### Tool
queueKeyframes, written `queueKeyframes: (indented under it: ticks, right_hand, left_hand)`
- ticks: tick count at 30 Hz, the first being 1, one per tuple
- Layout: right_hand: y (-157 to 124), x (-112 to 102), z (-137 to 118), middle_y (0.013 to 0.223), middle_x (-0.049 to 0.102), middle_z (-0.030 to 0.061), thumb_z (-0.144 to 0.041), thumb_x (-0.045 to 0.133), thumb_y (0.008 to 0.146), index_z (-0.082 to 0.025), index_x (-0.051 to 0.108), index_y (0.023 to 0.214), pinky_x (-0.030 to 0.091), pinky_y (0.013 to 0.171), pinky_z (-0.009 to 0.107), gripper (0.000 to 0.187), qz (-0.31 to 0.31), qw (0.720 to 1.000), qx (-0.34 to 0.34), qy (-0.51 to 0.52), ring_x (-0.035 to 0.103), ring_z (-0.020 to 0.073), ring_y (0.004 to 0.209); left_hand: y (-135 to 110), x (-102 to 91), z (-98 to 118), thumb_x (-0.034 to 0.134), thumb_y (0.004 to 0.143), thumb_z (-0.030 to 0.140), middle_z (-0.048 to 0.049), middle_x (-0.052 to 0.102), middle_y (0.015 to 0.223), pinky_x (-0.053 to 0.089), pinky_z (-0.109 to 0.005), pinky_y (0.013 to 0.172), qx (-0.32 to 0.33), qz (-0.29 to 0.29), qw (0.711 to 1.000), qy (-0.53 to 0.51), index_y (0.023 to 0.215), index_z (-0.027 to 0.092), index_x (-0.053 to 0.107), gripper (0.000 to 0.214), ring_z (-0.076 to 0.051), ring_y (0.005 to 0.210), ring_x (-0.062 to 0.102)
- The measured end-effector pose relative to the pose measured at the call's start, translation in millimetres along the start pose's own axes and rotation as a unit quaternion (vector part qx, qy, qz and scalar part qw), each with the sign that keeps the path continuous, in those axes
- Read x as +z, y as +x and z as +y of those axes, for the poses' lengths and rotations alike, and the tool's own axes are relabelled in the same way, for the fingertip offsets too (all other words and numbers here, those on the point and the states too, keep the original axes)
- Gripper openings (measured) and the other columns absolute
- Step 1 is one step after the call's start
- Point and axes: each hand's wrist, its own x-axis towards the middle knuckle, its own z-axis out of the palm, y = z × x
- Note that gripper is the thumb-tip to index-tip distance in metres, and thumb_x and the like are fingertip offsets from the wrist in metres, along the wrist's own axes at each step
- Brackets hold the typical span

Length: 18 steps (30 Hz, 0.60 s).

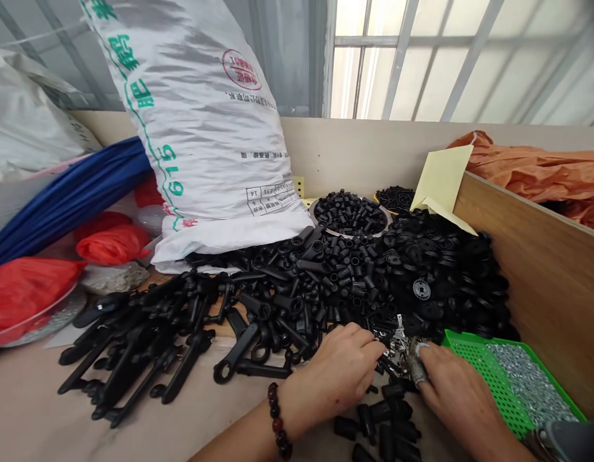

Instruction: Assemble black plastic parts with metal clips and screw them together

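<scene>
Little margin for a slip

The left hand [338, 378], a dark bead bracelet [276, 417] on its wrist, curved downward with its fingers [359, 340] close together, reaching over a cluster of small silver metal pieces [390, 350] – whether it pinched any of them could not be told. The right hand [463, 398] lay just beside it, fingers bent inward around a grey wrapped piece [417, 366]; whether that piece was gripped or worn was unclear. The silver pieces sat between the hands, at the edge of a heap of black plastic parts [297, 301]. Just to the right, a shallow green plastic tray [489, 385] with a perforated floor held a bed of tiny silver screws [532, 385].

A careless sweep of the right wrist could tip that tray, and screws so fine would be hard to pick out of the black parts. The heap itself – matte, hard long levers [133, 359], stubby tubes [349, 215] in a round metal pan, ribbed discs [445, 276] – lay loose against a wooden board [542, 276], so a nudge could slide the shapes together and mix them. A white woven sack [195, 122] slumped close behind.
</scene>
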Motion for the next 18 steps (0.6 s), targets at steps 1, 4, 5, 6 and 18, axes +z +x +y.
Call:
queueKeyframes:
  ticks: [1, 4, 5, 6, 18]
  right_hand:
    - [3, -3, 4, 0.069, 0.062, 0.0087, -0.02, 0.041, 0.064, -0.02, 0.056, 0.067, 0.034, 0.06, 0.036, 0.015, -0.005, 0.999, 0.039, 0.038, 0.057, 0.0276, 0.065]
    - [13, -15, 16, 0.057, 0.057, 0.0042, -0.034, 0.04, 0.059, -0.021, 0.05, 0.061, 0.033, 0.053, 0.031, 0.017, -0.013, 0.971, 0.156, 0.178, 0.051, 0.0208, 0.053]
    - [16, -20, 18, 0.058, 0.057, 0.0042, -0.038, 0.039, 0.057, -0.021, 0.052, 0.061, 0.036, 0.053, 0.031, 0.021, -0.013, 0.954, 0.187, 0.233, 0.052, 0.0201, 0.054]
    - [18, -25, 18, 0.06, 0.058, 0.0049, -0.041, 0.039, 0.057, -0.02, 0.054, 0.063, 0.04, 0.055, 0.031, 0.027, -0.013, 0.934, 0.211, 0.288, 0.053, 0.0201, 0.058]
    - [-2, -39, 2, 0.07, 0.056, 0.0007, -0.041, 0.06, 0.068, -0.02, 0.058, 0.075, 0.045, 0.066, 0.026, 0.023, -0.007, 0.852, 0.209, 0.479, 0.054, 0.0172, 0.071]
  left_hand:
    - [5, 0.8, 1, 0.045, 0.09, 0.016, -0.0027, 0.064, 0.099, 0.047, -0.03, 0.084, 0.005, 0.001, 1.0, -0.005, 0.098, 0.019, 0.057, 0.015, -0.019, 0.092, 0.056]
    - [22, 6.6, 4, 0.046, 0.09, 0.017, -0.0031, 0.064, 0.097, 0.046, -0.028, 0.084, 0.01, 0.012, 0.999, -0.029, 0.095, 0.018, 0.057, 0.013, -0.019, 0.092, 0.057]
    - [29, 9.6, 5, 0.046, 0.09, 0.018, -0.0035, 0.065, 0.096, 0.046, -0.028, 0.084, 0.003, 0.016, 0.999, -0.041, 0.094, 0.018, 0.057, 0.012, -0.019, 0.092, 0.057]
    - [36, 12.7, 7, 0.047, 0.09, 0.018, -0.0041, 0.065, 0.094, 0.047, -0.028, 0.083, -0.006, 0.019, 0.998, -0.053, 0.093, 0.018, 0.058, 0.011, -0.019, 0.092, 0.058]
    - [62, 18.6, 29, 0.04, 0.092, 0.016, -0.0013, 0.067, 0.077, 0.041, -0.02, 0.063, -0.01, 0.004, 0.992, -0.127, 0.087, 0.017, 0.062, 0.023, -0.013, 0.067, 0.06]
